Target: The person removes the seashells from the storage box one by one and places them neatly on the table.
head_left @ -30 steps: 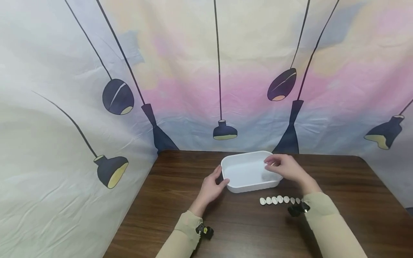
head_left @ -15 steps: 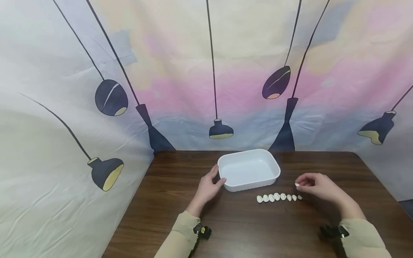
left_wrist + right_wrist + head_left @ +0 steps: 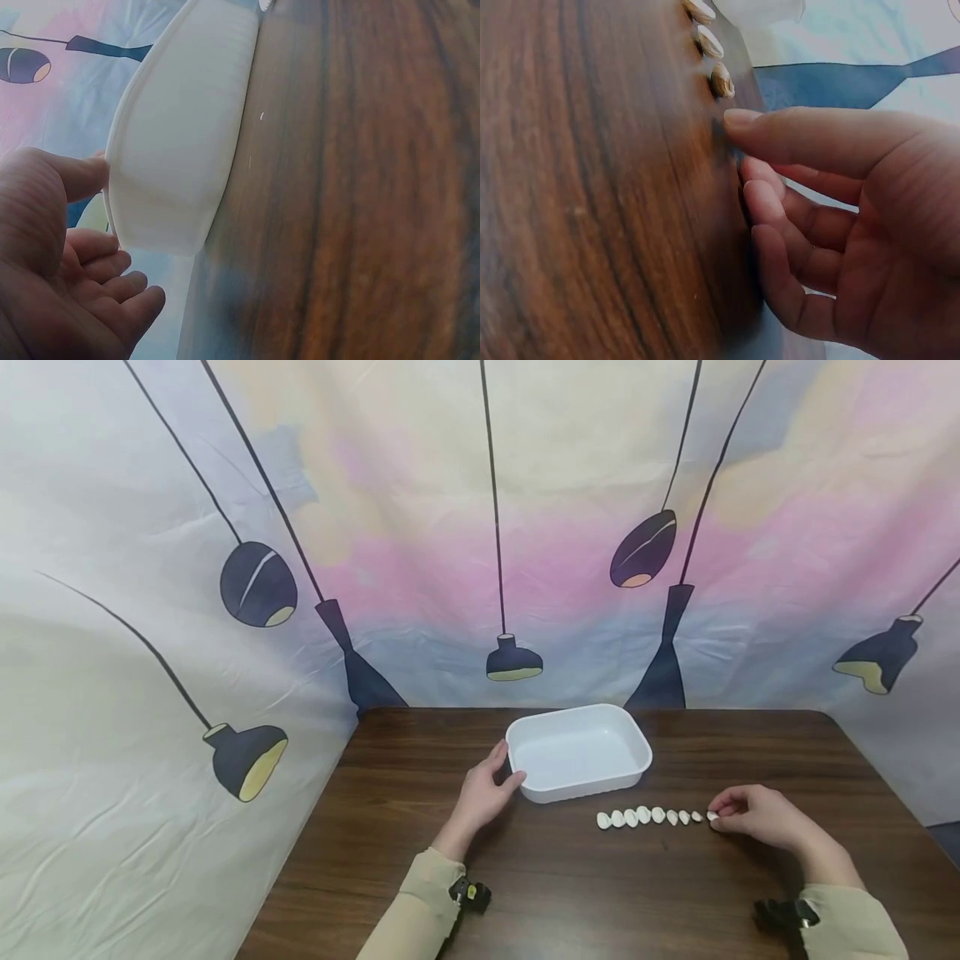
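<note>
At the back of the wooden table stands a white rectangular tray point(image 3: 584, 791) with raised walls. My left hand point(image 3: 482, 791) holds its left end, the thumb point(image 3: 86, 176) and fingertips at the rim in the left wrist view. In front of the tray runs a row of small whitish shells point(image 3: 643, 815); three of them, such as the shell point(image 3: 722, 80), show brownish sides in the right wrist view. My right hand point(image 3: 772, 818) pinches one more shell point(image 3: 712, 816) at the tabletop, just past the row's right end. Its thumb hides that shell in the right wrist view.
The brown wooden table point(image 3: 570, 885) ends at the back against a hanging cloth point(image 3: 420, 660) printed with dark lamps. The same kind of pale cloth point(image 3: 135, 827) hangs along the left side.
My right hand has come out of the tray to the right with a shell, then down to the table at the row's right end. My left hand stays on the tray.
</note>
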Tool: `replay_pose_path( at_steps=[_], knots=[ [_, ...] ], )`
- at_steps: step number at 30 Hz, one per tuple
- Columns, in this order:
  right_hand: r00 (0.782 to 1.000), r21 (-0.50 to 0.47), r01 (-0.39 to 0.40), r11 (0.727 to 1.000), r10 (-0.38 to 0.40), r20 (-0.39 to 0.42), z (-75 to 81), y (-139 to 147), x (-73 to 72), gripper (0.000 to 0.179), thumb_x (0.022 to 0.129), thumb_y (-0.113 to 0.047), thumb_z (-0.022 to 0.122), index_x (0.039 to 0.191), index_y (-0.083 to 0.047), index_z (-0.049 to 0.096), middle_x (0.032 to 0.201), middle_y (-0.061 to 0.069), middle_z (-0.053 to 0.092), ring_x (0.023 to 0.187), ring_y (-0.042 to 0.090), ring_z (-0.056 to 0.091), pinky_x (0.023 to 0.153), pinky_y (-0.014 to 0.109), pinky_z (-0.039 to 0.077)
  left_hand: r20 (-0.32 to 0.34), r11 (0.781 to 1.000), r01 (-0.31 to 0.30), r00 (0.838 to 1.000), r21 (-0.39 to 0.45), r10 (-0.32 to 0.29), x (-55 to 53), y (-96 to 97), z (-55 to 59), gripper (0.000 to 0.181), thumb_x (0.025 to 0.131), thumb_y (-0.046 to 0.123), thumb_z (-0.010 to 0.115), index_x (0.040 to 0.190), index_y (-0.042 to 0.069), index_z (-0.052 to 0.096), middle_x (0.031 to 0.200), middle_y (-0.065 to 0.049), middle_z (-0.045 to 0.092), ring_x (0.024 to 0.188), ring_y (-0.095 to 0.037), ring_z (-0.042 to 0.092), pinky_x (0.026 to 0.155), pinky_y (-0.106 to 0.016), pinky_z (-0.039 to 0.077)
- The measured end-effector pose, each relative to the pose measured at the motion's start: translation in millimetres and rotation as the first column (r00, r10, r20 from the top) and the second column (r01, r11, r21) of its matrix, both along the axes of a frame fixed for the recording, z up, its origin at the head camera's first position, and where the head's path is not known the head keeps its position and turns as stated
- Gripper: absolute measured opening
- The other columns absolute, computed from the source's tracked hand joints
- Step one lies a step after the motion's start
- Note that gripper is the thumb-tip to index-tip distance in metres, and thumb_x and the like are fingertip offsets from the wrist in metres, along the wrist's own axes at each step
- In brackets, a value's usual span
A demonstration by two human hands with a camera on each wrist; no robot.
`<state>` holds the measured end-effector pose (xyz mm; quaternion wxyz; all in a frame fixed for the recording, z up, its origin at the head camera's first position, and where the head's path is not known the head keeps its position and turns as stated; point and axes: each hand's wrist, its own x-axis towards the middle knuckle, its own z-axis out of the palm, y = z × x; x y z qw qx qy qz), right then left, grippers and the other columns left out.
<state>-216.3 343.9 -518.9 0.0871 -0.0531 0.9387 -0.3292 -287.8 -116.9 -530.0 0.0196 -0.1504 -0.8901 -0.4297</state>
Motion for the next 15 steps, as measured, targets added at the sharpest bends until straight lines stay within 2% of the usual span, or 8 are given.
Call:
replay_pose_path(
  at_steps=[5,15],
  knots=[
    [0.999,-0.007,0.026,1.0,-0.026,0.019,0.6,-4.8,-2.3,0.022,0.09,-0.02,0.087,0.102,-0.005,0.076,0.091,0.0,0.068,0.085,0.018,0.059,0.074,0.037,0.05,0.001,1.0,-0.002,1.0,-0.005,0.002,-0.1,-0.2,1.0,0.074,0.105,0.04,0.067,0.161,-0.001,0.042,0.169,-0.013,0.038,0.156,-0.032,0.037,0.126,-0.05,0.033],
    [0.998,-0.008,0.063,0.998,-0.063,0.03,-2.2,-5.8,-1.2,0.02,0.088,-0.017,0.086,0.101,-0.007,0.075,0.09,0.002,0.064,0.084,0.019,0.056,0.073,0.036,0.046,0.002,1.0,0.001,1.0,0.003,-0.002,0.0,0.0,0.8,0.074,0.106,0.041,0.067,0.162,-0.001,0.041,0.17,-0.013,0.038,0.156,-0.033,0.037,0.126,-0.051,0.033]
  ],
)
